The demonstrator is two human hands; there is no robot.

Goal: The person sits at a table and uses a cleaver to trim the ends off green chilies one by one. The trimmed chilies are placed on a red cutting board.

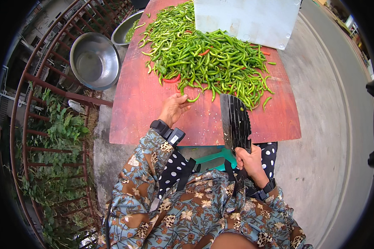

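A large heap of green chili peppers (212, 62), with a few red ones among them, covers the far part of a red wooden table (134, 118). My left hand (174, 106) is at the heap's near left edge, thumb and fingers at a curved green chili pepper (194, 99). In my right hand (250, 158) is the handle of a cleaver (236, 119) with a broad dark blade. The blade points away from me over the table's near edge, its tip close to the heap. Pale seeds and bits lie scattered on the wood between my hands.
A white box (246, 21) stands at the back right, against the heap. Left of the table are an empty steel basin (95, 60) and a second basin (126, 28) holding some green pieces. Rusty railing (54, 90) with plants runs along the left. A green plastic stool (215, 157) shows below the table.
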